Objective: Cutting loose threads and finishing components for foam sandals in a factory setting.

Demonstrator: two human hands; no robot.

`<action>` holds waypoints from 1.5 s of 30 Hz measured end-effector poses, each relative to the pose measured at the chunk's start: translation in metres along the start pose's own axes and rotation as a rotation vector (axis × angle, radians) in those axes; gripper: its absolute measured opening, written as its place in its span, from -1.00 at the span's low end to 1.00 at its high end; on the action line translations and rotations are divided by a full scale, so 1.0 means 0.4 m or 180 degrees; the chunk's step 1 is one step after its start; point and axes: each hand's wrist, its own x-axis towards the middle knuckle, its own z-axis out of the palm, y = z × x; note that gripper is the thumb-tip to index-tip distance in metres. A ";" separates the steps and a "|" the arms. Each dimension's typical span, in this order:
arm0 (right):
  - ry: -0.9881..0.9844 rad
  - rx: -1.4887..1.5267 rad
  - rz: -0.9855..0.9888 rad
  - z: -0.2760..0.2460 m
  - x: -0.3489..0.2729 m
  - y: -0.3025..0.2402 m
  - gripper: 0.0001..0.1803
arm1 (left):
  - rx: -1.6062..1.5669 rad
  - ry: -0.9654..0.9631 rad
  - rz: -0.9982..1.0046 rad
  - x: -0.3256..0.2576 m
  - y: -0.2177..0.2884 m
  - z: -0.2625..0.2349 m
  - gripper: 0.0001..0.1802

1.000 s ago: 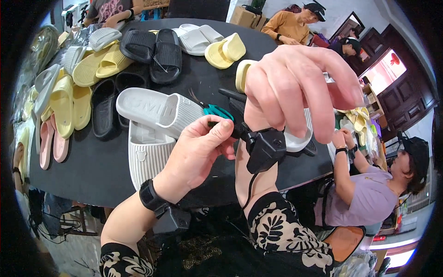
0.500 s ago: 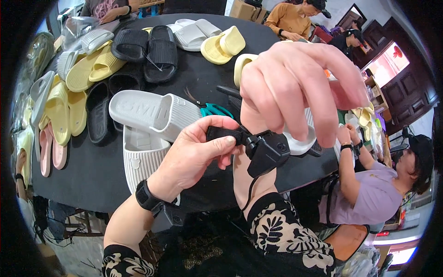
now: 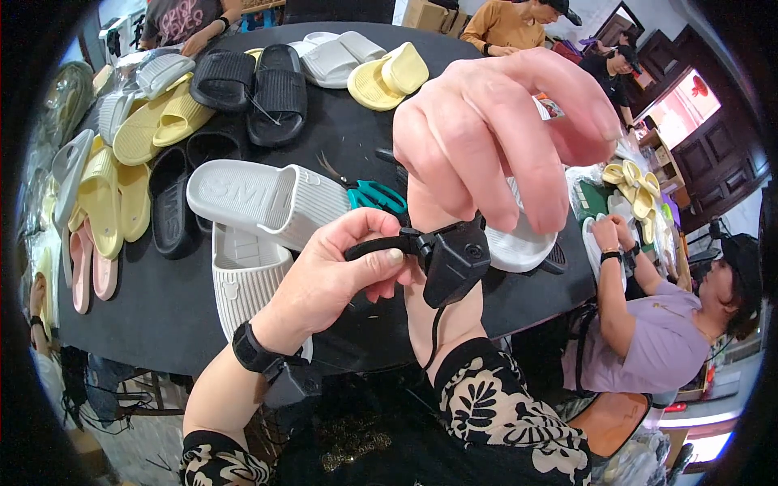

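My left hand (image 3: pixel 320 271) pinches the loose end of a black strap (image 3: pixel 374 245) between thumb and fingers. The strap belongs to a small black box-like device (image 3: pixel 458 263) on my right wrist, with a thin cable hanging from it. Raised above the table, my right hand (image 3: pixel 486 134) has its fingers loosely bent and apart, with nothing visible in them; its palm is hidden. Another black wristband (image 3: pixel 253 348) is on my left wrist. Beyond my left hand, a light grey slide sandal (image 3: pixel 312 202) rests on another grey one (image 3: pixel 250 283). Teal-handled scissors (image 3: pixel 377 197) lie beside them.
Black slides (image 3: pixel 277 97), yellow slides (image 3: pixel 101 198) and pink slides (image 3: pixel 81 263) crowd the left of the dark table (image 3: pixel 154 312). A white slide (image 3: pixel 523 247) lies partly behind my right hand. At the right, a person in a lilac top (image 3: pixel 656 332) works close by; others sit farther back.
Both my hands have shifted slightly left, and my right hand has turned a little. The strap now shows edge-on, still pinched in my left hand.
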 end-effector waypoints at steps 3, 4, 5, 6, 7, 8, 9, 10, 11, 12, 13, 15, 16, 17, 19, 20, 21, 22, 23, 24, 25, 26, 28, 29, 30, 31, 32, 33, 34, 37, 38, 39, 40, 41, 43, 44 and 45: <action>-0.0029 0.0127 -0.0130 -0.023 -0.018 0.047 -0.52 | 0.0519 0.0237 0.0229 -0.024 -0.001 -0.028 -0.83; -0.0021 0.0116 -0.0094 -0.018 -0.011 0.037 -0.53 | 0.0634 0.0228 0.0266 -0.025 -0.001 -0.017 -0.82; -0.0011 0.0106 -0.0061 -0.014 -0.006 0.027 -0.54 | 0.0747 0.0222 0.0303 -0.024 -0.002 -0.007 -0.81; 0.0001 0.0096 -0.0028 -0.009 -0.001 0.016 -0.54 | 0.0742 0.0187 0.0304 -0.023 -0.003 0.000 -0.81; 0.0009 0.0090 -0.0017 -0.005 0.001 0.009 -0.55 | 0.0785 0.0110 0.0318 -0.022 -0.004 0.003 -0.81; 0.0019 0.0079 0.0000 0.000 0.003 0.000 -0.56 | 0.0826 0.0023 0.0332 -0.019 -0.005 0.007 -0.80; 0.0018 0.0100 -0.0004 -0.004 0.005 0.006 -0.57 | 0.0828 0.0039 0.0333 -0.022 -0.004 0.000 -0.80; 0.0019 0.0114 0.0000 -0.006 0.009 0.008 -0.58 | 0.0762 0.0015 0.0351 -0.023 -0.004 -0.005 -0.79; 0.0020 0.0122 0.0012 -0.006 0.014 0.007 -0.58 | 0.0695 -0.0018 0.0370 -0.024 -0.003 -0.006 -0.78; 0.0019 0.0146 -0.0008 -0.010 0.008 0.013 -0.59 | 0.0703 0.0010 0.0364 -0.027 -0.002 -0.011 -0.78; 0.0018 0.0167 -0.0023 -0.013 0.005 0.018 -0.60 | 0.0645 0.0113 0.0316 -0.030 0.001 -0.014 -0.76; 0.0011 0.0209 -0.0053 -0.019 0.005 0.030 -0.61 | 0.0596 0.0241 0.0267 -0.035 0.010 -0.020 -0.74; 0.0019 0.0210 -0.0032 -0.015 0.008 0.025 -0.62 | 0.0531 0.0203 0.0202 -0.035 0.017 -0.014 -0.73; 0.0025 0.0214 -0.0014 -0.013 0.012 0.022 -0.63 | 0.0467 0.0171 0.0137 -0.033 0.021 -0.010 -0.72; 0.0040 0.0218 0.0011 -0.005 0.017 0.015 -0.64 | 0.0408 0.0134 0.0148 -0.026 0.015 -0.008 -0.72; 0.0047 0.0224 0.0021 -0.002 0.018 0.014 -0.65 | 0.0349 0.0113 0.0162 -0.023 0.014 -0.008 -0.72; 0.0051 0.0233 0.0025 0.000 0.019 0.014 -0.65 | 0.0351 0.0114 0.0160 -0.019 0.014 -0.003 -0.72; 0.0055 0.0243 0.0028 0.001 0.020 0.014 -0.66 | 0.0254 0.0101 0.0148 -0.014 0.014 0.004 -0.74; 0.0059 0.0255 0.0031 0.001 0.020 0.016 -0.67 | 0.0157 0.0089 0.0136 -0.011 0.014 0.008 -0.76; 0.0054 0.0257 0.0028 0.002 0.011 0.019 -0.67 | 0.0160 0.0094 0.0139 -0.009 0.012 0.009 -0.76; 0.0083 0.0115 -0.0192 0.005 0.000 0.028 -0.53 | 0.0099 0.0054 0.0133 -0.007 0.009 0.007 -0.79; 0.0112 -0.0024 -0.0415 0.005 -0.010 0.035 -0.39 | 0.0038 0.0017 0.0127 -0.006 0.007 0.003 -0.82; 0.0100 -0.0028 -0.0338 -0.011 -0.021 0.038 -0.37 | 0.0045 0.0023 0.0119 -0.006 0.004 -0.006 -0.84; 0.0087 -0.0034 -0.0258 -0.021 -0.027 0.043 -0.36 | 0.0053 0.0026 0.0112 -0.007 0.004 -0.013 -0.85; 0.0089 -0.0057 -0.0240 -0.020 -0.041 0.036 -0.36 | 0.0056 -0.0003 0.0108 -0.001 0.001 -0.012 -0.85; 0.0360 -0.0032 -0.0285 -0.017 -0.054 0.034 -0.36 | 0.0170 -0.0008 0.0115 0.007 -0.001 -0.012 -0.85; 0.0629 -0.0011 -0.0333 -0.016 -0.068 0.032 -0.35 | 0.0286 -0.0013 0.0124 0.014 -0.001 -0.012 -0.85; 0.0612 0.0016 -0.0361 -0.025 -0.086 0.052 -0.35 | 0.0298 0.0027 0.0132 0.015 0.004 -0.030 -0.85; 0.1047 0.0137 -0.0478 -0.035 -0.104 0.072 -0.35 | 0.0355 0.0042 0.0122 0.020 0.013 -0.048 -0.87; 0.1603 0.0236 -0.0438 -0.082 -0.161 0.079 -0.41 | 0.0531 0.0156 0.0005 0.044 0.055 -0.071 -0.87; 0.1739 0.0232 -0.0286 -0.099 -0.181 0.075 -0.46 | 0.0530 0.0178 -0.0046 0.054 0.065 -0.078 -0.86; 0.1859 0.0301 -0.0315 -0.106 -0.185 0.083 -0.49 | 0.0543 0.0189 -0.0037 0.058 0.074 -0.088 -0.86; 0.1846 0.0305 -0.0319 -0.111 -0.189 0.088 -0.49 | 0.0452 0.0257 -0.0090 0.064 0.080 -0.098 -0.85; 0.1898 0.0344 -0.0407 -0.115 -0.195 0.090 -0.50 | 0.0356 0.0323 -0.0144 0.070 0.086 -0.108 -0.84; 0.1848 0.0610 -0.0657 -0.125 -0.205 0.094 -0.43 | 0.0246 0.0332 -0.0196 0.077 0.097 -0.120 -0.83; 0.1854 0.0623 -0.0658 -0.128 -0.212 0.091 -0.43 | 0.0135 0.0334 -0.0251 0.080 0.100 -0.125 -0.82; 0.1903 0.0601 -0.0675 -0.130 -0.203 0.083 -0.48 | 0.0112 0.0329 -0.0246 0.085 0.104 -0.129 -0.82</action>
